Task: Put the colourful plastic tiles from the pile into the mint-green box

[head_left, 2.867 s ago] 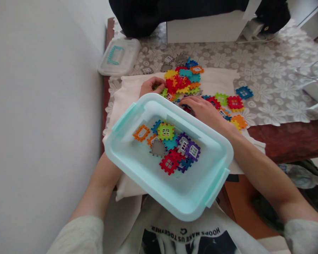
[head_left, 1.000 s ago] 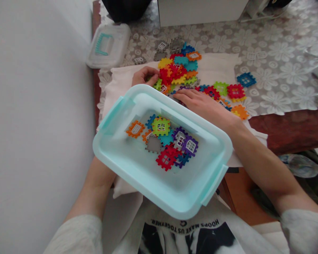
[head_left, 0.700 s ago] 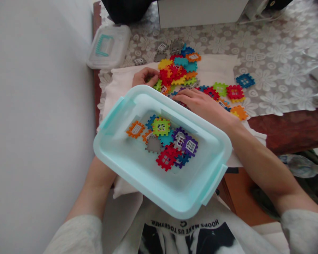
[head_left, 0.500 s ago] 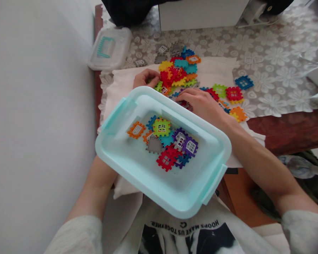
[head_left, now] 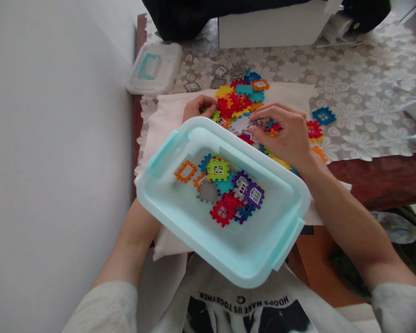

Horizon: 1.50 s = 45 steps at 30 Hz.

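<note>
Pale blue tub [head_left: 208, 245], long axis running ten to four o'clock, is set at six o'clock from the tile heap [head_left: 237, 104]; the hands are apart, the right hand [head_left: 280, 134] curled over the heap's right side, the left hand [head_left: 199, 107] at its left edge.

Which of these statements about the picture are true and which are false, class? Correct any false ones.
1. The right hand is over a heap of colourful plastic pieces. True.
2. The tub has its lid on. False: it is open, and the lid lies farther off.
3. A red piece lies in the tub. True.
4. The left hand is inside the tub. False: it is beyond the tub's far rim, beside the heap.
</note>
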Motion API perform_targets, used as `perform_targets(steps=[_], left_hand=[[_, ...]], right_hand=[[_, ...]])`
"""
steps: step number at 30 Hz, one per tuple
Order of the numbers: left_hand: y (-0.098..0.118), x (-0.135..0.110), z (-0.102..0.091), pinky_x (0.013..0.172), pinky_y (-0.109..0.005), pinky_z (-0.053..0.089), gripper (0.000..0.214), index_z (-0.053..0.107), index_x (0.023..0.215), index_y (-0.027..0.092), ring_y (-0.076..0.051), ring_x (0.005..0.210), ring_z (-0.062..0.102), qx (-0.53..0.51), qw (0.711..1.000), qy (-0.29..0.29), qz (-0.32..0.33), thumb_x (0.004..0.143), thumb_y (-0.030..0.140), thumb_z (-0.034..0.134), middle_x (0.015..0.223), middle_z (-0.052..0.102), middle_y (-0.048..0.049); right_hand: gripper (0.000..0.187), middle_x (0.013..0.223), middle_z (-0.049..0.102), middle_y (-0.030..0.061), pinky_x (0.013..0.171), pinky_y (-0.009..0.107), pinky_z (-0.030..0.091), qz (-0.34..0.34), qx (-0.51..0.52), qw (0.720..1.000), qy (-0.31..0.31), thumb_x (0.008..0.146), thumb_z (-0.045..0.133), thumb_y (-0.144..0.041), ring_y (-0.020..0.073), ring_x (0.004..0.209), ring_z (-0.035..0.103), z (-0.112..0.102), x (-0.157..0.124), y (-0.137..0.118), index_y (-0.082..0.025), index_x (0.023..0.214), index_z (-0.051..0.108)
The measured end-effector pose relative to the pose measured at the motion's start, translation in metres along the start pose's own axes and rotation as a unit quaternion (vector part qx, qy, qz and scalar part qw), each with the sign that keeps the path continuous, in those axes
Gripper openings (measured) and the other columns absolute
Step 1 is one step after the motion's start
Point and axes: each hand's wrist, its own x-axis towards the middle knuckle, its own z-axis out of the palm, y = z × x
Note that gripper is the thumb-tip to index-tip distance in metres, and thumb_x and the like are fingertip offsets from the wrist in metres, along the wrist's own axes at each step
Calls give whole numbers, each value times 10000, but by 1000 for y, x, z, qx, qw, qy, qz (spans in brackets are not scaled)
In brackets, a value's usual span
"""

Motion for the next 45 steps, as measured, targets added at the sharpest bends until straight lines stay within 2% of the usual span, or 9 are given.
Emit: perform_targets(steps=[5,9,12,16,19,21,28,39,45], left_hand=[[3,-2,0,872,-362,541,110,724,965,273,-133,874,619,10,1000,-2,-15,912,364,757,984,785,43],[9,-4,-1,881,-378,551,121,741,931,300,-160,908,656,9,1000,-2,-21,902,416,759,986,796,33],[11,-5,-1,840,-382,561,182,751,917,288,-201,939,697,17,1000,9,-19,882,465,768,964,794,-8],[12,-5,-1,860,-375,562,146,740,929,266,-196,935,703,23,1000,5,-7,897,409,729,984,795,-9],[10,-6,-2,887,-369,554,99,735,951,266,-164,897,673,11,1000,-3,8,917,352,699,1016,798,16],[8,-6,-2,876,-359,552,91,739,960,274,-150,872,649,17,1000,0,3,920,347,701,1019,800,31],[5,-5,-2,816,-357,571,148,764,946,286,-193,899,705,22,1000,14,14,887,416,728,977,793,-9],[14,-7,-1,795,-340,575,96,760,890,276,-201,879,716,27,999,28,-2,863,368,760,902,780,-8],[12,-7,0,790,-337,569,99,749,910,276,-199,898,719,29,999,22,-11,888,373,751,923,784,-10]], right_hand=[[371,1209,712,119,1068,573,562,-14,127,987,95,1025,536,-574,344,1223,676,1,-2,-6,-308,1235,690],[555,1201,656,138,1039,594,560,-12,172,974,149,1034,313,-713,352,1225,664,-3,-2,-6,-316,1267,623],[584,1181,633,130,1014,601,566,-29,228,966,118,1007,284,-765,344,1182,663,-11,-5,-8,-355,1276,600],[366,1046,679,72,976,579,592,-106,385,917,14,940,581,-682,305,1021,694,-16,-7,-14,-351,1076,657],[272,977,718,69,936,542,612,-119,440,888,-66,890,737,-565,296,963,718,-16,-7,-18,-318,1002,724],[278,959,736,81,943,529,619,-111,445,884,-91,862,794,-539,298,966,730,-15,-7,-20,-289,978,756],[389,984,785,89,964,523,631,-108,467,873,-94,811,868,-566,290,981,746,-13,-5,-23,-260,1031,775],[358,1156,798,90,997,488,633,-142,458,867,-133,843,875,-426,287,1090,754,-19,-5,-23,-307,1176,820],[453,1150,800,89,976,472,645,-127,477,864,-103,819,905,-481,278,1069,761,-11,-7,-21,-289,1212,789]])
